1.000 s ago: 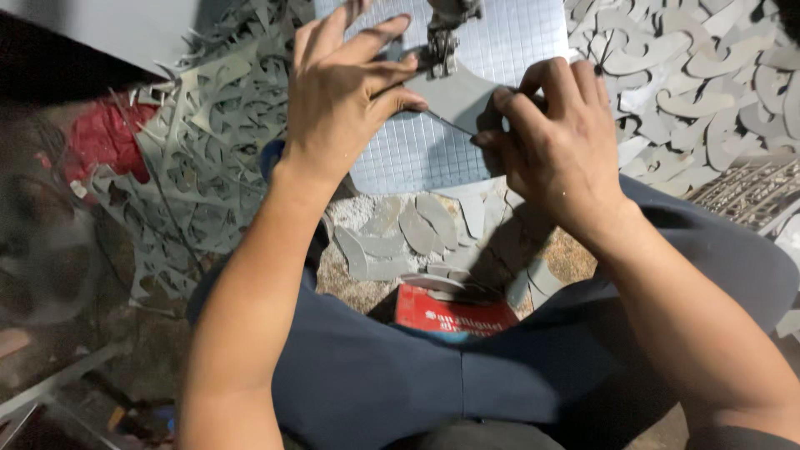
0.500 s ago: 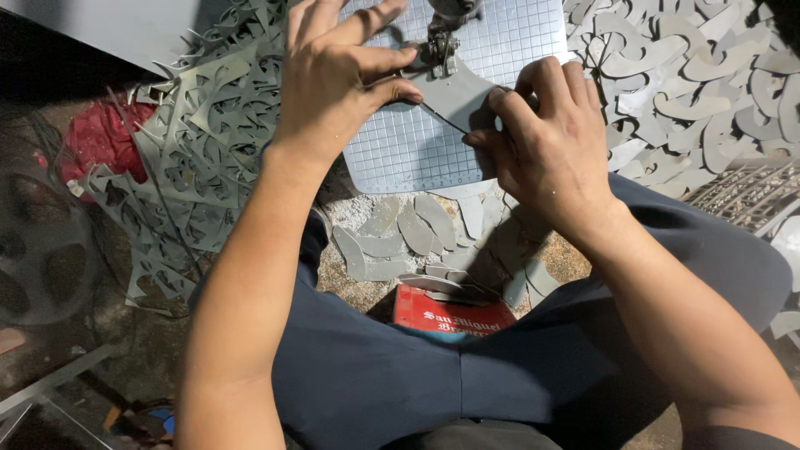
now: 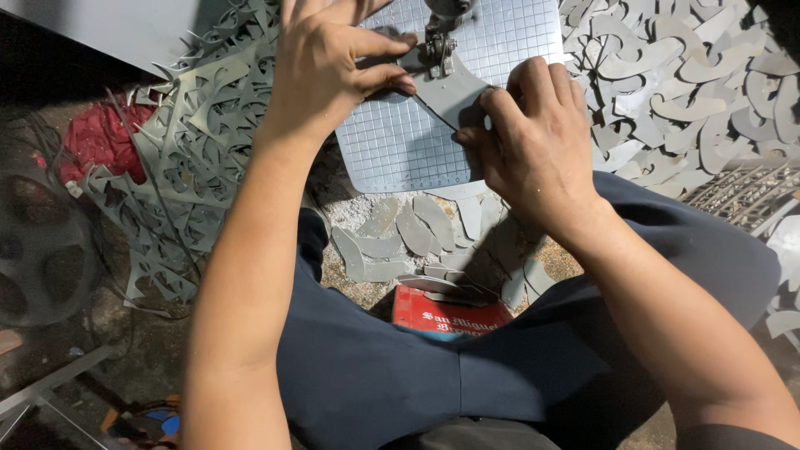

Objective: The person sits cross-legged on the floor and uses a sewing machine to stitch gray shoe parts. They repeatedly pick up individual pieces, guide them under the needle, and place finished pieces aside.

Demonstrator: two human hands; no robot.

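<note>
A grey cut-out piece (image 3: 454, 96) is held flat on the gridded plate (image 3: 400, 146) under the machine's foot (image 3: 439, 46), pinched by the left hand (image 3: 329, 71) and right hand (image 3: 533, 146). Grey offcuts (image 3: 417, 233) are scattered below.

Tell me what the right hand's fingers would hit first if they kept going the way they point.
Probably the metal saw fixture standing on the gridded plate, just past the grey sheet piece; depth is unclear.

a small cutting workshop: gridded machine table (image 3: 417, 142), heaps of grey cut-out scraps (image 3: 183, 167) on the floor.
</note>
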